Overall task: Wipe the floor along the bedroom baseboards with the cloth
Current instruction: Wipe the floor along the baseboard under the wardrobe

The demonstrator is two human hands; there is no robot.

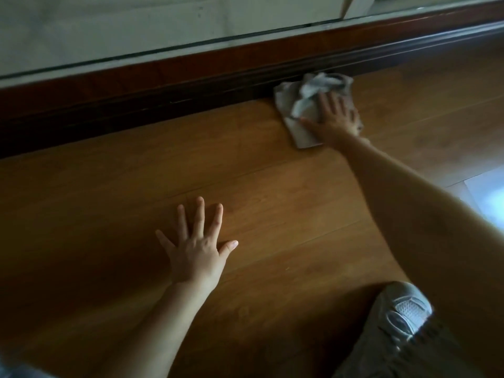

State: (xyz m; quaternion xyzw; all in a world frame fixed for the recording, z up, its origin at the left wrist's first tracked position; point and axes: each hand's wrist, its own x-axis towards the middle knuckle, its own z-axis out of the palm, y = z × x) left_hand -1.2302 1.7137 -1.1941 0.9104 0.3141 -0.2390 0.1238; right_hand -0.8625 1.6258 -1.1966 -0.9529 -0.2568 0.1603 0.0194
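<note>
Nearest the lens, a pale sneaker [409,309] with a mesh toe sits at lower right on the wood floor [272,186], trouser leg [395,358] bunched below it. Cloth [305,105], grey and crumpled, lies on the floor right against the dark baseboard [163,99], upper right of centre; its far edge bunches up at the baseboard foot, its near corner spreads flat on the planks. Right hand [334,118] presses down on the cloth, palm down, fingers straight and slightly spread, pointing toward the baseboard, thumb out to the left on the cloth; nothing gripped. Right arm reaches long and nearly straight from lower right, forearm bare, somewhat motion-blurred. Left hand [195,246] lies flat on the bare floor well apart from the cloth, lower centre, palm down, all five fingers splayed wide, thumb out to the right, holding nothing. Left forearm runs down to the bottom edge, bare. Hands well apart. Above the baseboard, a reddish wood strip, then a pale wall [109,31]. Bright pale tile patch [488,192] at right edge.
</note>
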